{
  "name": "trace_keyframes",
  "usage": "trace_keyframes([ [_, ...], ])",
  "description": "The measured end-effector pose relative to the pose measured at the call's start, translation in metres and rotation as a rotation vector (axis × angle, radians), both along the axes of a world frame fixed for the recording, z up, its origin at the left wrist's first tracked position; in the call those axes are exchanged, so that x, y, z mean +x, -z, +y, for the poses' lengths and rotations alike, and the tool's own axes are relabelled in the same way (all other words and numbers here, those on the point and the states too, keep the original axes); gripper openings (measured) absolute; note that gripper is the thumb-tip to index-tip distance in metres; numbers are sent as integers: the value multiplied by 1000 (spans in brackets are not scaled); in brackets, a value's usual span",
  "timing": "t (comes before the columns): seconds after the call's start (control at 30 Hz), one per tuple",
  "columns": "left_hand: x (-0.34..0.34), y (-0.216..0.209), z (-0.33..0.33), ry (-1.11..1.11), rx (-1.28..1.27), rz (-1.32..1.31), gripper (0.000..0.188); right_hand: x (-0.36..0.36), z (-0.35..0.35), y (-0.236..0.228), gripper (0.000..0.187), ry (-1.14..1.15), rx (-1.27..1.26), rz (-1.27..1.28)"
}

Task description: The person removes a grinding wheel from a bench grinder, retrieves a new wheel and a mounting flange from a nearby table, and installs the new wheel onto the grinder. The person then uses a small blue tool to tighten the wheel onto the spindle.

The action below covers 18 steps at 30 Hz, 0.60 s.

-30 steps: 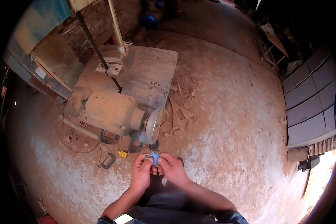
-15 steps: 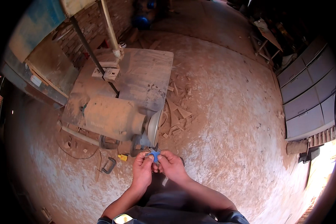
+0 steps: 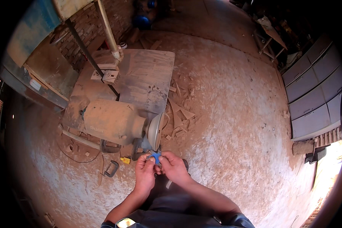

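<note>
A small flat blue piece point(image 3: 155, 156) is pinched between the thumbs and fingers of both my hands, just below the rim of a round metal disc point(image 3: 154, 132). My left hand point(image 3: 144, 171) grips its left side and my right hand point(image 3: 173, 167) its right side. The kind of piece is unclear, as my fingertips cover its edges. The disc sits on the shaft end of a dust-covered motor point(image 3: 112, 119). Whether the piece touches the disc cannot be made out.
The motor lies at the near edge of a dusty bandsaw table point(image 3: 148, 72), with the saw blade point(image 3: 88, 55) behind it. A C-clamp point(image 3: 111, 168) and a yellow object point(image 3: 125, 160) are at lower left. Wood offcuts point(image 3: 181, 112) litter the floor; grey cabinets point(image 3: 311, 95) stand right.
The view has shifted slightly, moving the machine a little left in the picture. Both hands keep their pinch on the blue piece, which appears slightly turned.
</note>
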<state>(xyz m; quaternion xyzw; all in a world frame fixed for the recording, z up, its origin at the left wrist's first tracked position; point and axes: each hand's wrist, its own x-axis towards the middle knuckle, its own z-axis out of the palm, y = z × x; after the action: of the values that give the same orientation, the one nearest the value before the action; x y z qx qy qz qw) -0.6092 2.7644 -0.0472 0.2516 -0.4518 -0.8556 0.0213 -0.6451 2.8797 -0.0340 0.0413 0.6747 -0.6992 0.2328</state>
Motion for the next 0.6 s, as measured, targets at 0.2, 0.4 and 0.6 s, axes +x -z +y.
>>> trace_keyframes([
  [0.2, -1, 1, -1, -8, 1, 2, 8, 0, -2, 3, 17, 8, 22, 70],
  [0.4, -5, -6, 0, 0, -8, -9, 6, -2, -3, 3, 16, -5, 45, 74],
  [0.6, -6, -5, -1, -5, -11, -6, 6, -1, -4, 11, 19, 20, 67, 95],
])
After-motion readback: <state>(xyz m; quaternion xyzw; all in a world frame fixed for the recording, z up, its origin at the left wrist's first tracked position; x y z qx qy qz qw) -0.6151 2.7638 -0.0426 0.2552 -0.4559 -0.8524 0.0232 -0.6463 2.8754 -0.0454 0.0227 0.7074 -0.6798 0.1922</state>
